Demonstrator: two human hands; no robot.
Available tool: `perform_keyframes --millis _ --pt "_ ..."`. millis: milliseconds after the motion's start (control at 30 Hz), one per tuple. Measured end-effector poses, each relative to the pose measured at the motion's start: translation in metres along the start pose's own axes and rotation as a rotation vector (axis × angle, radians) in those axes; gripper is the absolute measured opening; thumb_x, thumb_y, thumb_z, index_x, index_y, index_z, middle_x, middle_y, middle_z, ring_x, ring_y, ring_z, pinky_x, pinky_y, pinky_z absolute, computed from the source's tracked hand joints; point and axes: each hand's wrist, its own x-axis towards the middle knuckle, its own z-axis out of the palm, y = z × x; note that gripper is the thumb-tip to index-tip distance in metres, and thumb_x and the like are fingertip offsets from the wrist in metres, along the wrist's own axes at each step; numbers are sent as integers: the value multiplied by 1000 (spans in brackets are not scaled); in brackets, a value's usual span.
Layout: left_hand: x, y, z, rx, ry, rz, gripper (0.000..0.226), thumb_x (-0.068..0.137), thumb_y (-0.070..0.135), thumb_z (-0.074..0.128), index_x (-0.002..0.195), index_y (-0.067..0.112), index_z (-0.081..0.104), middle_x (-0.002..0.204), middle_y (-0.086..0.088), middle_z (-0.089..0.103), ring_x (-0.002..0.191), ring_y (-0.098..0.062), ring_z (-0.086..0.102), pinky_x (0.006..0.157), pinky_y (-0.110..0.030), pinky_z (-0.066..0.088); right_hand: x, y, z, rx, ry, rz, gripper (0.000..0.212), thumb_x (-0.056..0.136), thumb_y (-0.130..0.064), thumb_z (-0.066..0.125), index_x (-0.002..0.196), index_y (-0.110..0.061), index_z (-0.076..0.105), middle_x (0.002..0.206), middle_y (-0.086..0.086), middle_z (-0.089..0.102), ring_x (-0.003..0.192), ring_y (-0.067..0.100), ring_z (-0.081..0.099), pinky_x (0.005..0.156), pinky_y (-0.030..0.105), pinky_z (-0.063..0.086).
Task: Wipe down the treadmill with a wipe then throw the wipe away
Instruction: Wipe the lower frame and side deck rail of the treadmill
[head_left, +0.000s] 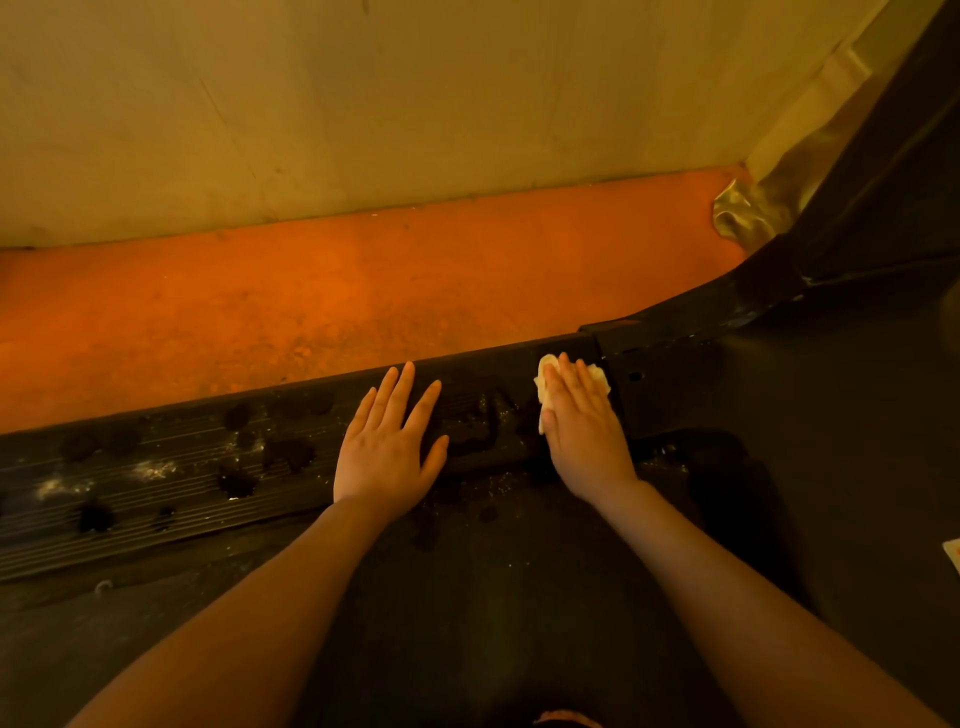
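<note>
The black treadmill fills the lower view; its ribbed side rail (171, 483) runs from the left edge toward the upright post (878, 171) at the right and carries wet patches and white specks. My right hand (582, 426) presses flat on a crumpled white wipe (546, 371) at the rail's right end, fingers straight. The wipe shows at my fingertips and beside my thumb. My left hand (387, 447) rests flat on the rail, fingers spread, holding nothing. The dark belt (467, 597) lies under my forearms.
An orange floor strip (337, 301) lies beyond the rail, ending at a beige wall (363, 104). Crumpled shiny plastic (743, 213) sits in the corner by the post. A small pale object (951, 556) shows at the right edge.
</note>
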Motion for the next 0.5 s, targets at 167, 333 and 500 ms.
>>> perform_keyframes --millis 167,333,500 --pt "1 0 0 -4 0 -4 71 93 62 8 156 30 7 165 -5 -6 152 -21 -8 122 -39 0 19 -7 0 -25 -4 14 58 108 -25 30 159 -14 3 167 7 -1 153 25 -6 125 40 4" --pt "1 1 0 12 5 -5 71 94 61 9 157 29 8 164 -5 -6 152 -22 -8 121 -38 -1 -17 -15 11 14 9 31 61 106 -23 35 159 -19 4 167 4 2 153 21 -7 125 40 6" --pt "1 1 1 21 11 -15 70 94 60 13 157 29 14 164 -6 -4 152 -23 -4 121 -39 3 -26 -14 9 17 -40 -16 60 106 -24 37 159 -21 8 167 2 2 152 19 -7 123 39 7"
